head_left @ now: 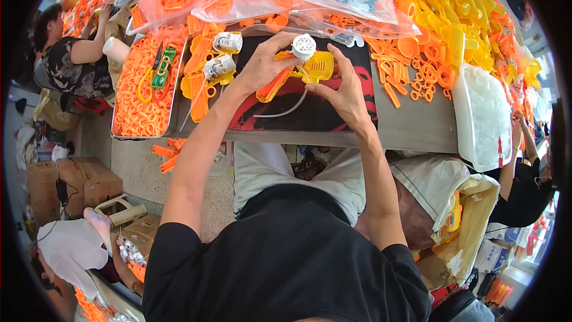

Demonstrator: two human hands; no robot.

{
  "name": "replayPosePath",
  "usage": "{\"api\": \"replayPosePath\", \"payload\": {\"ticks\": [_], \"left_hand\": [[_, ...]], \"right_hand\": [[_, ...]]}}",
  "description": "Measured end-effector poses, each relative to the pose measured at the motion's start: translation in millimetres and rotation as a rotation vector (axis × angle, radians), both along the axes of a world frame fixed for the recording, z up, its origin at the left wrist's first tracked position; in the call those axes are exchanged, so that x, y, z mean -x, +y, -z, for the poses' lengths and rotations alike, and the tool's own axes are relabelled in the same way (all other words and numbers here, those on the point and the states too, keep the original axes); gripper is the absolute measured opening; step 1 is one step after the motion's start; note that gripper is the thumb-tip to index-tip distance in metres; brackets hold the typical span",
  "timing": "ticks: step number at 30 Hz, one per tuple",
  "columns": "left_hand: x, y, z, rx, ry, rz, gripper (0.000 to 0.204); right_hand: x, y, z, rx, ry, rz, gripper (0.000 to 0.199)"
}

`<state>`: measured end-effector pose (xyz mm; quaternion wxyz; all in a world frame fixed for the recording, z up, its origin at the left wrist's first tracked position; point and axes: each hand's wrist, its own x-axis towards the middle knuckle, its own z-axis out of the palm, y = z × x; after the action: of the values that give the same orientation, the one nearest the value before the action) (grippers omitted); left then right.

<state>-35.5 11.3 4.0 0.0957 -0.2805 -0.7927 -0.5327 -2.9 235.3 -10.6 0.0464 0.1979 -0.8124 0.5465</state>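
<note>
Cluttered worktable (417, 125) | left hand (262, 65), right hand (345, 92) raised, together gripping yellow-orange toy gun (301, 71)

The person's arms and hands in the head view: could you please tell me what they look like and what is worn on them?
Both forearms are bare from the lower edge up to the hands. The left hand and right hand wear no gloves, and no rings or watch can be seen. Short black sleeves of a T-shirt end above the elbows.

Orange rings in metal tray (122, 134); white bin (485, 116); cardboard boxes (71, 182).
</note>
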Motion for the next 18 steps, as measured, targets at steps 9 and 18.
{"api": "replayPosePath", "payload": {"ticks": [9, 18], "left_hand": [[17, 5, -26, 0.352, 0.1, 0.186, 0.046], [28, 4, -34, 0.512, 0.053, 0.233, 0.043]], "right_hand": [[16, 7, -13, -0.039, 0.044, -0.028, 0.093], [17, 7, -17, -0.052, -0.019, -0.043, 0.091]]}}
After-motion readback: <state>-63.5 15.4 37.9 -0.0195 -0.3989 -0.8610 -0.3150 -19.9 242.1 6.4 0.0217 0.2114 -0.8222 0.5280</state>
